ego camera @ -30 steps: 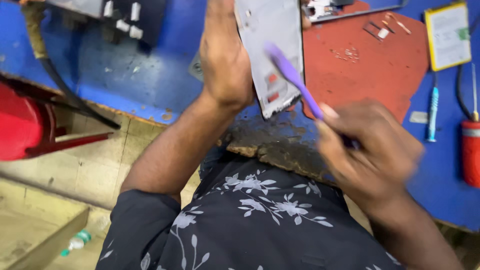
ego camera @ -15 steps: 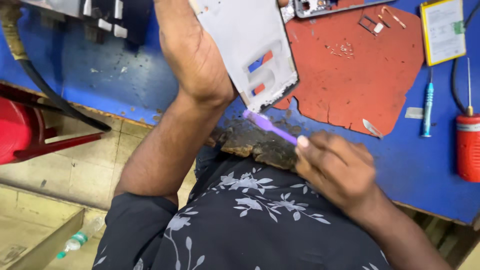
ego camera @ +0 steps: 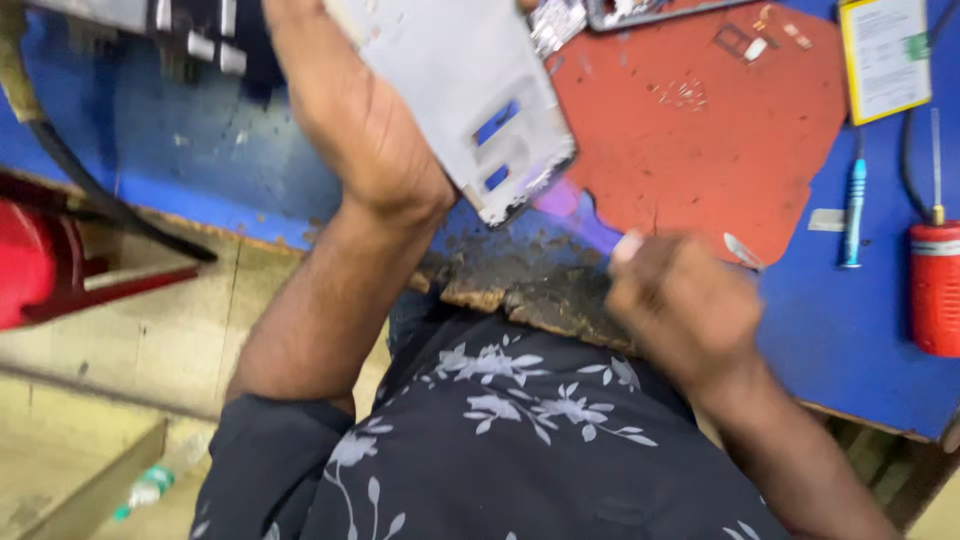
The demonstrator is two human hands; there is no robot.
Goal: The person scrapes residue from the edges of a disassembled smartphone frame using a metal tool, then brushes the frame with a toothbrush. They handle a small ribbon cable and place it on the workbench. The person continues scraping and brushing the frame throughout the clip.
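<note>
Right hand [ego camera: 685,312], at 4 o'clock and blurred, is closed around a purple plastic brush [ego camera: 578,215] whose head meets the lower edge of a flat grey metal phone frame [ego camera: 462,95]. Left hand [ego camera: 360,115], at 11 o'clock, is clamped on that frame, holding it tilted above the worn blue workbench [ego camera: 200,170]. Beyond, at 1 o'clock, lies a red rubber mat [ego camera: 720,150]; a blue-handled screwdriver [ego camera: 852,210] and red cylindrical canister [ego camera: 935,288] lie at 3 o'clock.
</note>
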